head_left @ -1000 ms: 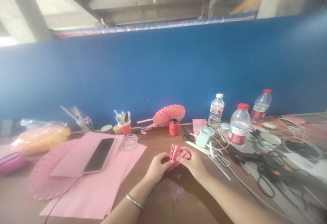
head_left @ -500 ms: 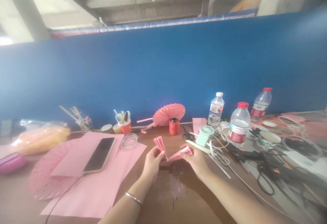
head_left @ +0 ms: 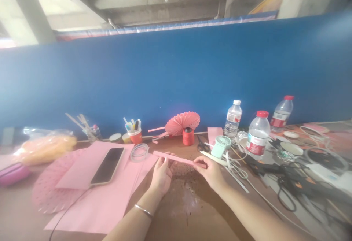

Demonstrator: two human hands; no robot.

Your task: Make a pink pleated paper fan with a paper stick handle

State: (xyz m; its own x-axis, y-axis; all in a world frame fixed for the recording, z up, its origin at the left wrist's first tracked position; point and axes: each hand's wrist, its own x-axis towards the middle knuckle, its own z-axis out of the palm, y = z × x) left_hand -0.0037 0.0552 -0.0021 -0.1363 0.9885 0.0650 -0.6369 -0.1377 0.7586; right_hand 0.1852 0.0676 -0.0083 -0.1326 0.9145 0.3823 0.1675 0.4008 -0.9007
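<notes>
A narrow strip of folded pink paper (head_left: 180, 159) stretches between my two hands above the brown table. My left hand (head_left: 162, 175) pinches it left of its middle, thumb on the near side. At its right end, my right hand (head_left: 209, 171) grips the strip between thumb and fingers. Just beyond the strip stands a red spool of thread (head_left: 188, 137). Behind the spool rests a pleated pink paper fan (head_left: 180, 122). Black-handled scissors (head_left: 202, 144) lie to the right of the spool.
Pink sheets (head_left: 110, 211) lie at left under a phone (head_left: 107, 166). A cup of pens (head_left: 135, 137) stands behind. To the right are a mint handheld fan (head_left: 220, 146), water bottles (head_left: 257, 133) and tangled cables (head_left: 286, 186). A blue partition (head_left: 165, 69) closes off the back.
The pleated paper was bent into a V with its ends spread. Now it is straight and pressed into a flat strip. My left hand has moved slightly down and left.
</notes>
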